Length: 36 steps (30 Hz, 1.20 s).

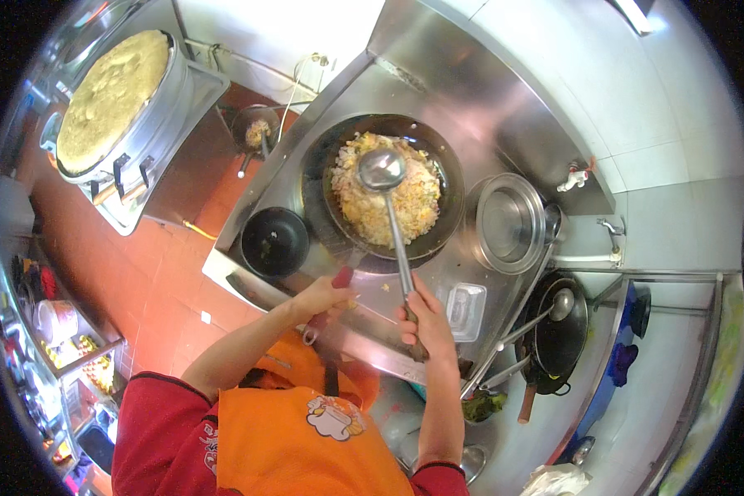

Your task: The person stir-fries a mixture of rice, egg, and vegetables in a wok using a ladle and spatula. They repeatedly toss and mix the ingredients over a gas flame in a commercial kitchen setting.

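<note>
A dark wok (449, 180) stands on the stainless steel stove, holding fried rice (421, 211) with yellow and green bits. My left hand (323, 299) is closed around the wok's handle (343, 277), which has a red grip. In my right hand (426, 316) is the long handle of a metal ladle (382, 168); its bowl lies over the rice, with the rounded underside facing up. Left of the wok handle sits a small black pan (275, 242) with a few food scraps. A clear plastic container (466, 312) lies close beside my right hand.
Steel basins (511, 223) stand at the stove's right. Beyond its right edge are another dark wok (561, 341), a second ladle (561, 305) and a tap (612, 227). A large round pan of flat yellow food (115, 99) stands at the upper left, near a strainer with food scraps (257, 131).
</note>
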Available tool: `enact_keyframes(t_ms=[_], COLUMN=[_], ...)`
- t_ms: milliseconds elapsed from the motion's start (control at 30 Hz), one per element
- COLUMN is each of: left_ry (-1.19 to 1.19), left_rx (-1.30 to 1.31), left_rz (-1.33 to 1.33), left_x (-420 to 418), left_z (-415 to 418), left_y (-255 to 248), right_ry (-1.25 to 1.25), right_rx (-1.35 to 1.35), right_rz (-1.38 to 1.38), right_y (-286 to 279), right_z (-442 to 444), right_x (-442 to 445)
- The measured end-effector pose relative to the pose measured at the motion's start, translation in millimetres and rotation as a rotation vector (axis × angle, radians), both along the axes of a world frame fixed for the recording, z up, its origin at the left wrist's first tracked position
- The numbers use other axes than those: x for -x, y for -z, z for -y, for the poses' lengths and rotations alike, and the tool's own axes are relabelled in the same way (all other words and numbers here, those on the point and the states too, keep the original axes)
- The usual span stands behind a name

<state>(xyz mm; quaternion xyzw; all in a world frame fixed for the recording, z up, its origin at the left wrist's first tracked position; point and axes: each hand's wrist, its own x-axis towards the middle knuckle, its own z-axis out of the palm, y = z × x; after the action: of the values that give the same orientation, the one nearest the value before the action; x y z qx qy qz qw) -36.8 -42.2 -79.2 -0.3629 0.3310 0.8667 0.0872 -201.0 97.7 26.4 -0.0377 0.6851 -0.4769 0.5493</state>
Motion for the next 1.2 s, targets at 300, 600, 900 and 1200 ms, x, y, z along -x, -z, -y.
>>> enact_keyframes(t_ms=[300,600,900,1200], left_ry=[0.034,-0.004,-0.021,-0.02], left_rx=[0.107,0.007,-0.047,-0.073], left_rz=[-0.015,-0.049,-0.047,-0.089], left_x=[1,0,-1,2], left_z=[1,0,-2,1], left_y=[3,5,15,11], right_ry=[0.023,0.047,-0.094,-0.117], right_rx=[-0.059,-0.057,-0.259,-0.312], right_rz=[0.045,-0.017,0.042,-0.147], right_y=[-10,-21,-89,-89], right_z=[9,10,-28,-18], right_x=[4,33,33,48])
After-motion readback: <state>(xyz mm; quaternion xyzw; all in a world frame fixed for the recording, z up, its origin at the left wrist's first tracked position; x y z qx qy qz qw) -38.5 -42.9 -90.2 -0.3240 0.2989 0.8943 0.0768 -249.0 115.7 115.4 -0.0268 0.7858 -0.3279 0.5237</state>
